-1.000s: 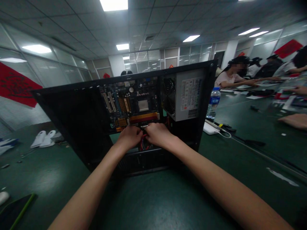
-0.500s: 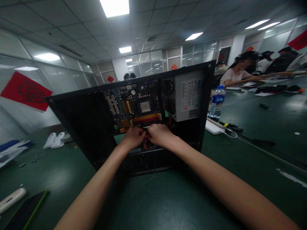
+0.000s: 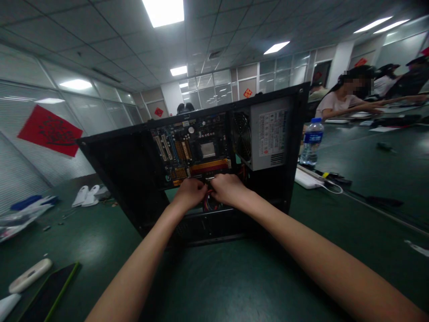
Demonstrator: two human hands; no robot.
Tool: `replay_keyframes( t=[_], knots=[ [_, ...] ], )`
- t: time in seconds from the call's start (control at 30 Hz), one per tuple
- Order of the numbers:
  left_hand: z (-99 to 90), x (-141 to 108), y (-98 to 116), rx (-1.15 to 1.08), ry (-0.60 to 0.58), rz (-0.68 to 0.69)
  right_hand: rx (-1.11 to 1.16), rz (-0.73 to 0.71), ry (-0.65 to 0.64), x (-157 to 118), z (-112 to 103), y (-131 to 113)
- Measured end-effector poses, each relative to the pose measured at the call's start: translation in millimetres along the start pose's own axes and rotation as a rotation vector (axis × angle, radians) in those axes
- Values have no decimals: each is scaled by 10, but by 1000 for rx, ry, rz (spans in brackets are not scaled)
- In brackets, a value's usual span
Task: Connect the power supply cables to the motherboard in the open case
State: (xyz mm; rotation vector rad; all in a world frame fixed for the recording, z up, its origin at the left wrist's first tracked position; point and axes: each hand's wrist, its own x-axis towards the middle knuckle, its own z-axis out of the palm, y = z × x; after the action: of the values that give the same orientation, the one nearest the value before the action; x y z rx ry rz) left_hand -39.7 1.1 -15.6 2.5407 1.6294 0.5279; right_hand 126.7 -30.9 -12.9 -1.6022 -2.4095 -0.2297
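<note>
An open black computer case stands in front of me, leaning slightly. Inside, a motherboard carries a bare silver square in its socket. To its right sits a grey power supply with a fan. Both hands meet at the board's lower edge, over a bundle of red and dark cables. My left hand is closed, its fingertips on the cables. Closed from the other side, my right hand also grips the cables; its fingertips are partly hidden.
A water bottle and a white power strip with cords are to the right. Left lie a phone, a white handheld object, white pieces and plastic bags. Another person sits at far right.
The whole view has shifted slightly, so the scene sits further right. My hands stay at the cables, with the left fingertips now closer to the right hand.
</note>
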Motion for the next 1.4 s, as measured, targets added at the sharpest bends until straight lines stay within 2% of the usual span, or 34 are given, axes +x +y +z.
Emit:
replay_keyframes(
  t=[0.3,0.53,0.63,0.8,0.9,1.0,1.13,1.23,1.4],
  knots=[
    [-38,-19,2,2,37,-6,-38,-77,73,-26,-36,-8],
    [-80,-61,15,-122,33,3,-115,-140,117,-38,-120,-44],
    [-90,-77,-16,-376,10,-3,-134,-126,156,-40,-171,-34],
    [-93,-94,-52,-1023,-121,-70,-118,-75,213,-46,-223,-16],
    [-102,-103,-60,-1150,-190,-125,-111,-66,203,-40,-220,-23],
    [-102,-100,-75,-1006,-174,-143,-104,-70,173,-23,-190,-27],
    [-87,-83,-88,-506,-59,-103,-86,2,124,-4,-151,-3],
    [-81,-80,-71,-195,27,-39,-97,47,35,1,-136,20],
    [-78,-91,-32,20,74,134,-78,41,30,1,-131,8]
  ],
)
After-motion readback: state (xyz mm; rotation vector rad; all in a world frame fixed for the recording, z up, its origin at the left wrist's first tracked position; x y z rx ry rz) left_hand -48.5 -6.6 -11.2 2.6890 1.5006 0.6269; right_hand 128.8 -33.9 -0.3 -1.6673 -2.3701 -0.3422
